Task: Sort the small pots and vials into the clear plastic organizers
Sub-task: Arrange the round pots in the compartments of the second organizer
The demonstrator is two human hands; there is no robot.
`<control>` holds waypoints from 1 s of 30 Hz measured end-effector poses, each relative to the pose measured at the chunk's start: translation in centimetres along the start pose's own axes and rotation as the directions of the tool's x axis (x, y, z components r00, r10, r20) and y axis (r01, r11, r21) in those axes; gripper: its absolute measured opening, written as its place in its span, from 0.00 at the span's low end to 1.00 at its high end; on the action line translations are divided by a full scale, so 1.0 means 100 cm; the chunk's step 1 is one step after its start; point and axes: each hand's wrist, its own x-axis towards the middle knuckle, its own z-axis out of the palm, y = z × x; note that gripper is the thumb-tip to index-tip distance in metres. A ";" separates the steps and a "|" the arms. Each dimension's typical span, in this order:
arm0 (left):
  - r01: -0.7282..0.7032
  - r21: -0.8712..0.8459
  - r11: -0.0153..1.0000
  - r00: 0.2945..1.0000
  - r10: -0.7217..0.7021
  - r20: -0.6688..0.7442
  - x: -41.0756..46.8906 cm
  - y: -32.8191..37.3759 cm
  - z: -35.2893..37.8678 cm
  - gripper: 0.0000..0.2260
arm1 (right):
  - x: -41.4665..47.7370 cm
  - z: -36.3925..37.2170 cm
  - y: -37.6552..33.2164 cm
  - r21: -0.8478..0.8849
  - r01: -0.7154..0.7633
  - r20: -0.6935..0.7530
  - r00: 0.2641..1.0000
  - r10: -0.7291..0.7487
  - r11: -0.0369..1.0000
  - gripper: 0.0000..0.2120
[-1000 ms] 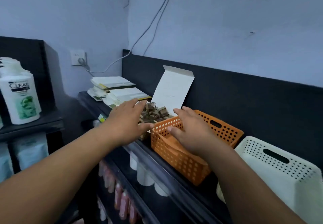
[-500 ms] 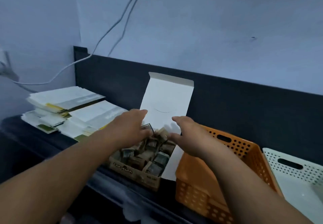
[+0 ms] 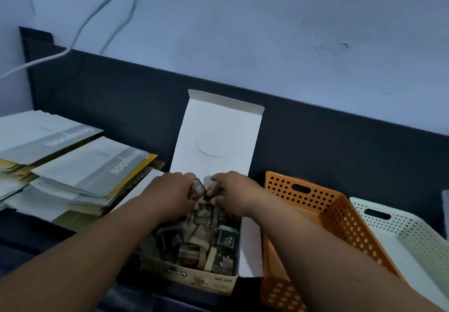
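One view only: a head-worn wide-angle camera, facing forward and down along both forearms [image 3: 73, 263]. Range is close. The left hand [image 3: 170, 192] and right hand [image 3: 238, 195] sit at frame centre, and the wall [image 3: 267, 32] fills the upper half.

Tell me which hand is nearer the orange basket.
Right. The right hand reaches into the open box beside the orange basket; the left hand sits farther left.

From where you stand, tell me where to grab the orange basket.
Grip the orange basket by the oblong handle slot in its far end wall, reaching in from above. Its perforated walls flare outward, likely poor to pinch; the right forearm hides the near end.
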 end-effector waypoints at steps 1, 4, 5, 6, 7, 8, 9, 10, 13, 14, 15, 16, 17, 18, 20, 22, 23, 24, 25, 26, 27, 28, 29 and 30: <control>-0.007 -0.005 1.000 1.000 0.007 -0.004 0.001 -0.001 0.002 0.14 | 0.003 0.002 0.000 -0.025 0.004 0.008 1.000 -0.003 1.000 0.28; -0.021 -0.016 1.000 1.000 0.021 -0.021 0.001 -0.003 0.004 0.12 | 0.011 0.007 -0.002 -0.072 0.017 0.018 1.000 -0.016 0.997 0.22; -0.022 -0.019 1.000 0.999 0.022 -0.032 0.002 -0.004 0.004 0.11 | 0.012 0.008 -0.003 -0.077 0.020 0.011 1.000 -0.019 0.997 0.20; -0.019 -0.027 0.999 0.999 0.018 -0.042 0.002 -0.005 0.003 0.11 | 0.014 0.010 -0.003 -0.081 0.023 0.002 1.000 -0.023 0.996 0.19; -0.014 -0.045 0.999 0.998 0.012 -0.054 0.002 -0.006 0.002 0.11 | 0.015 0.011 -0.002 -0.085 0.025 -0.007 1.000 -0.026 0.996 0.19; -0.004 -0.069 0.998 0.998 0.000 -0.063 0.001 -0.006 0.001 0.13 | 0.016 0.012 -0.002 -0.084 0.028 -0.019 0.999 -0.030 0.996 0.17; 0.010 -0.101 0.995 0.997 -0.017 -0.071 0.000 -0.006 0.000 0.16 | 0.016 0.012 -0.001 -0.080 0.031 -0.032 0.999 -0.033 0.996 0.16; 0.029 -0.138 0.990 0.996 -0.039 -0.075 -0.002 -0.006 -0.001 0.17 | 0.016 0.013 -0.001 -0.067 0.036 -0.048 0.998 -0.039 0.997 0.15; 0.051 -0.262 0.964 0.992 -0.078 -0.096 -0.007 -0.005 -0.008 0.15 | 0.013 0.008 0.001 -0.009 0.039 -0.116 0.993 -0.039 0.999 0.13; 0.050 -0.297 0.953 0.991 -0.085 -0.104 -0.008 -0.005 -0.011 0.14 | 0.010 0.005 0.002 0.034 0.040 -0.146 0.989 -0.034 0.999 0.13; 0.041 -0.335 0.941 0.990 -0.084 -0.115 -0.009 -0.004 -0.015 0.13 | 0.006 0.002 0.003 0.085 0.043 -0.179 0.983 -0.028 0.995 0.13; 0.029 -0.377 0.926 0.989 -0.083 -0.126 -0.010 -0.004 -0.019 0.13 | 0.002 -0.001 0.003 0.130 0.048 -0.207 0.978 -0.021 0.990 0.14; 0.015 -0.420 0.907 0.987 -0.081 -0.140 -0.011 -0.003 -0.023 0.12 | -0.003 -0.005 0.004 0.169 0.054 -0.229 0.973 -0.015 0.984 0.15; 0.001 -0.463 0.886 0.985 -0.080 -0.151 -0.012 -0.001 -0.026 0.13 | -0.008 -0.008 0.005 0.208 0.057 -0.245 0.970 -0.005 0.977 0.17; -0.025 -0.534 0.845 0.983 -0.077 -0.168 -0.013 0.004 -0.031 0.15 | -0.020 -0.013 0.009 0.279 0.066 -0.278 0.960 0.015 0.958 0.19; -0.051 -0.560 0.827 0.983 -0.059 -0.177 -0.012 0.010 -0.034 0.19 | -0.032 -0.017 0.014 0.326 0.075 -0.318 0.947 0.035 0.942 0.19; -0.067 -0.561 0.825 0.983 -0.042 -0.179 -0.011 0.015 -0.034 0.20 | -0.038 -0.018 0.017 0.348 0.071 -0.334 0.941 0.052 0.935 0.19; -0.081 -0.565 0.821 0.983 -0.028 -0.182 -0.009 0.019 -0.035 0.21 | -0.043 -0.019 0.020 0.368 0.067 -0.346 0.936 0.070 0.928 0.18; -0.094 -0.582 0.807 0.984 -0.015 -0.180 -0.008 0.025 -0.035 0.22 | -0.050 -0.020 0.025 0.386 0.061 -0.359 0.929 0.089 0.921 0.18; -0.109 -0.609 0.786 0.983 -0.005 -0.181 -0.007 0.031 -0.034 0.23 | -0.056 -0.020 0.028 0.396 0.058 -0.373 0.922 0.103 0.916 0.18; -0.122 -0.636 0.762 0.982 0.002 -0.186 -0.008 0.038 -0.034 0.23 | -0.062 -0.021 0.032 0.398 0.061 -0.391 0.914 0.109 0.915 0.18; -0.133 -0.660 0.739 0.982 0.007 -0.190 -0.008 0.045 -0.032 0.22 | -0.070 -0.022 0.036 0.397 0.060 -0.408 0.905 0.118 0.916 0.18; -0.141 -0.675 0.724 0.981 0.010 -0.194 -0.009 0.053 -0.031 0.21 | -0.077 -0.023 0.040 0.398 0.057 -0.422 0.898 0.128 0.916 0.18; -0.149 -0.687 0.712 0.981 0.017 -0.195 -0.011 0.062 -0.030 0.19 | -0.086 -0.024 0.045 0.402 0.054 -0.434 0.890 0.139 0.914 0.18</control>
